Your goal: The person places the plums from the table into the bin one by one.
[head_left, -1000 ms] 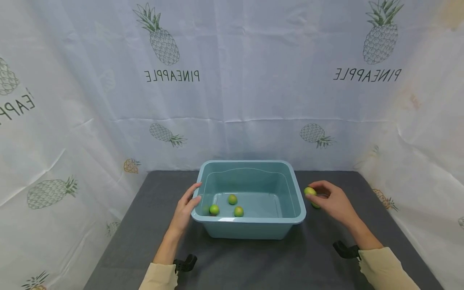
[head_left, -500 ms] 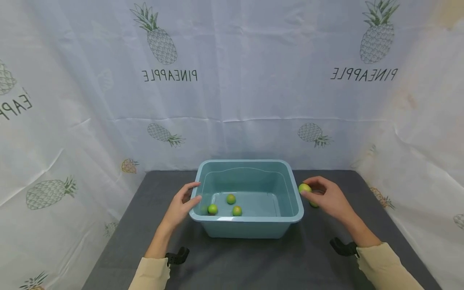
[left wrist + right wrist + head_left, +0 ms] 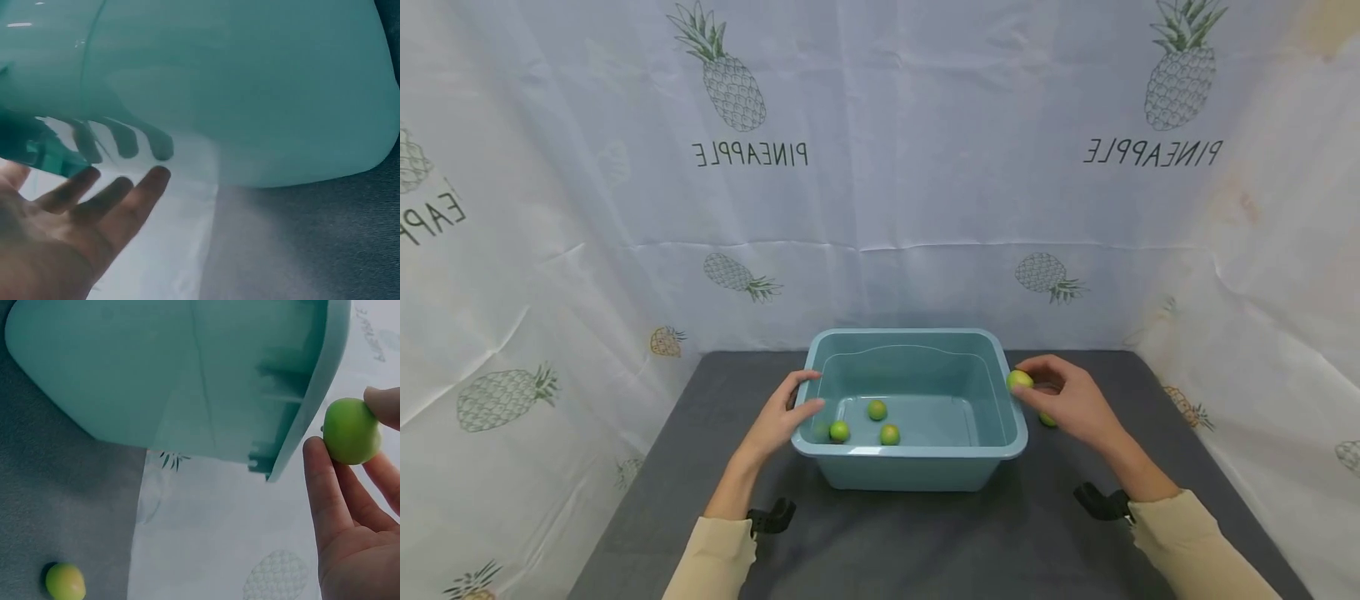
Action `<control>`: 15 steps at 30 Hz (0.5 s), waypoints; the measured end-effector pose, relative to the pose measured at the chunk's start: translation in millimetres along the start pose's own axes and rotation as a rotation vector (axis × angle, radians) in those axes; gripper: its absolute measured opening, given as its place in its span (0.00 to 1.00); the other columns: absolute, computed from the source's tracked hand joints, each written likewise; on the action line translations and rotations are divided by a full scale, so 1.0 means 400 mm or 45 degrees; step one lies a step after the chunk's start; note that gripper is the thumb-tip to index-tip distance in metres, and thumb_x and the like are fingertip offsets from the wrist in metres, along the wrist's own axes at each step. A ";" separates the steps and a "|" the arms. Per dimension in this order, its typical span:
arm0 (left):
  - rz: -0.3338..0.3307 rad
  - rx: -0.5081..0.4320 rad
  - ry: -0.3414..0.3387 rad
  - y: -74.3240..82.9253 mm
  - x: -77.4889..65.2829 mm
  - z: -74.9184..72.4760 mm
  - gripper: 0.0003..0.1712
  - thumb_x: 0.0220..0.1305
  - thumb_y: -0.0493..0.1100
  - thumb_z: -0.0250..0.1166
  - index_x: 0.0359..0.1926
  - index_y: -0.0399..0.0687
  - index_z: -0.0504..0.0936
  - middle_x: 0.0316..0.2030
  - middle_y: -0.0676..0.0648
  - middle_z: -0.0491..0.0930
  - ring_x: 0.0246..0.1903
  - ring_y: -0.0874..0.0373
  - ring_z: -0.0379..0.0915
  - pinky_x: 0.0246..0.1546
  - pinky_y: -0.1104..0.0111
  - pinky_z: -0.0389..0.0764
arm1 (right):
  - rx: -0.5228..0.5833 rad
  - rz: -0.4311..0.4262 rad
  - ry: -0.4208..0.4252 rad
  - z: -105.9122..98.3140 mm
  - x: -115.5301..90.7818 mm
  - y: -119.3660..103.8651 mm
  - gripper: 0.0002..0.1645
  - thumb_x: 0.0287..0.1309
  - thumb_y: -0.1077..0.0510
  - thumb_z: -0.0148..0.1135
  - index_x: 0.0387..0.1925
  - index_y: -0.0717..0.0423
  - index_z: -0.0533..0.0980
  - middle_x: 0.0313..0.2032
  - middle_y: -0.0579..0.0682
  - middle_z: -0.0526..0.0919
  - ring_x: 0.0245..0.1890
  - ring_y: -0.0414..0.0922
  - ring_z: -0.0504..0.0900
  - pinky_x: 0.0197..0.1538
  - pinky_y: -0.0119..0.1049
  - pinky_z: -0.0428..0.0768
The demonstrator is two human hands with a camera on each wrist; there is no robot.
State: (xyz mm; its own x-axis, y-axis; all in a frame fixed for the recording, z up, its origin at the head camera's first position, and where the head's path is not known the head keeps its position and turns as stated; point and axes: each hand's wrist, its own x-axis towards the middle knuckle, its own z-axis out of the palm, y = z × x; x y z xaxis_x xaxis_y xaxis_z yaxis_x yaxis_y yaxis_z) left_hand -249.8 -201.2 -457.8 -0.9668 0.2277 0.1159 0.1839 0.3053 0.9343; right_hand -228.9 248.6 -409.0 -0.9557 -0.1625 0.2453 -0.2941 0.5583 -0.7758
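Observation:
A light blue-green plastic basin (image 3: pixel 906 472) stands on the dark table. Three small green apples lie inside it: one at the left (image 3: pixel 839 431), one behind (image 3: pixel 877 409) and one near the front wall (image 3: pixel 890 434). My left hand (image 3: pixel 777 419) holds the basin's left rim, thumb over the edge; in the left wrist view its fingers (image 3: pixel 140 194) lie close to the outer wall. My right hand (image 3: pixel 1071 398) pinches another small green apple (image 3: pixel 352 431) between thumb and fingertips, right at the basin's right rim (image 3: pixel 325 381).
One more green apple (image 3: pixel 65 582) lies on the table right of the basin, partly hidden by the right hand in the head view. The dark tabletop (image 3: pixel 902 550) ends at a white curtain (image 3: pixel 910 167) printed with pineapples. Black wrist straps show on both arms.
My right hand has lifted its apple and carried it left, from beside the basin to its right rim. The left hand stays at the left rim, its thumb slightly further over.

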 end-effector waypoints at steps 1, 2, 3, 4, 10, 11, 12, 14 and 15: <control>-0.010 -0.009 0.001 -0.001 0.000 0.001 0.28 0.74 0.45 0.62 0.70 0.44 0.66 0.74 0.36 0.58 0.72 0.38 0.57 0.64 0.42 0.66 | 0.009 -0.003 -0.007 0.002 0.002 -0.005 0.26 0.65 0.49 0.69 0.59 0.58 0.76 0.53 0.56 0.81 0.49 0.46 0.83 0.48 0.30 0.80; -0.013 -0.018 0.002 -0.002 -0.001 0.001 0.28 0.74 0.45 0.62 0.70 0.44 0.66 0.75 0.37 0.57 0.73 0.38 0.55 0.64 0.41 0.64 | 0.014 -0.008 -0.014 0.004 0.004 -0.009 0.26 0.65 0.49 0.69 0.59 0.58 0.76 0.53 0.56 0.81 0.49 0.46 0.83 0.48 0.31 0.80; -0.015 -0.026 0.007 -0.003 -0.002 0.002 0.28 0.74 0.45 0.62 0.70 0.44 0.66 0.75 0.37 0.56 0.74 0.38 0.54 0.64 0.40 0.64 | 0.019 -0.010 -0.022 0.005 0.006 -0.013 0.27 0.65 0.49 0.69 0.59 0.58 0.76 0.53 0.56 0.81 0.49 0.47 0.83 0.48 0.31 0.80; -0.014 -0.033 0.009 -0.005 -0.003 0.003 0.28 0.74 0.45 0.62 0.70 0.44 0.66 0.75 0.37 0.55 0.74 0.38 0.52 0.65 0.40 0.63 | 0.023 -0.011 -0.031 0.006 0.009 -0.017 0.27 0.66 0.49 0.69 0.59 0.58 0.76 0.54 0.56 0.81 0.50 0.48 0.83 0.49 0.31 0.80; 0.013 -0.070 0.029 -0.011 -0.003 0.013 0.27 0.75 0.43 0.61 0.69 0.43 0.66 0.77 0.37 0.53 0.75 0.38 0.50 0.65 0.40 0.62 | 0.049 -0.033 -0.078 0.013 0.025 -0.041 0.26 0.67 0.50 0.68 0.59 0.58 0.76 0.54 0.55 0.80 0.52 0.48 0.82 0.50 0.33 0.80; 0.017 -0.073 0.035 -0.011 -0.003 0.015 0.27 0.74 0.43 0.61 0.69 0.44 0.66 0.77 0.37 0.53 0.75 0.38 0.50 0.65 0.40 0.63 | 0.054 -0.043 -0.084 0.014 0.028 -0.046 0.25 0.67 0.50 0.68 0.59 0.58 0.76 0.54 0.55 0.80 0.51 0.47 0.82 0.50 0.33 0.80; 0.019 -0.075 0.039 -0.012 -0.003 0.016 0.27 0.74 0.43 0.61 0.69 0.44 0.67 0.77 0.37 0.52 0.75 0.38 0.50 0.65 0.40 0.63 | 0.054 -0.053 -0.091 0.015 0.030 -0.051 0.25 0.67 0.50 0.68 0.59 0.58 0.76 0.54 0.55 0.80 0.51 0.47 0.81 0.50 0.33 0.80; 0.021 -0.083 0.051 -0.013 -0.004 0.018 0.26 0.74 0.43 0.61 0.69 0.45 0.67 0.77 0.37 0.52 0.74 0.37 0.51 0.64 0.39 0.63 | 0.059 -0.079 -0.103 0.017 0.036 -0.062 0.24 0.67 0.51 0.68 0.59 0.59 0.76 0.53 0.56 0.80 0.51 0.48 0.82 0.49 0.35 0.81; 0.022 -0.088 0.054 -0.014 -0.004 0.019 0.26 0.74 0.43 0.62 0.69 0.46 0.67 0.77 0.37 0.52 0.75 0.38 0.51 0.65 0.39 0.63 | 0.061 -0.090 -0.106 0.019 0.038 -0.067 0.24 0.67 0.51 0.68 0.58 0.59 0.76 0.52 0.56 0.81 0.51 0.49 0.82 0.49 0.35 0.81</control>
State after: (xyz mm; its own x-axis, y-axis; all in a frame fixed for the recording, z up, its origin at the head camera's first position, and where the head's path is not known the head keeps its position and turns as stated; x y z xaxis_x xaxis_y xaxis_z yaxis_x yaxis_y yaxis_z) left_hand -248.1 -196.4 -465.7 -0.9705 0.1928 0.1450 0.1895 0.2371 0.9528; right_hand -235.8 225.0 -388.8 -0.9297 -0.2683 0.2524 -0.3587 0.5040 -0.7857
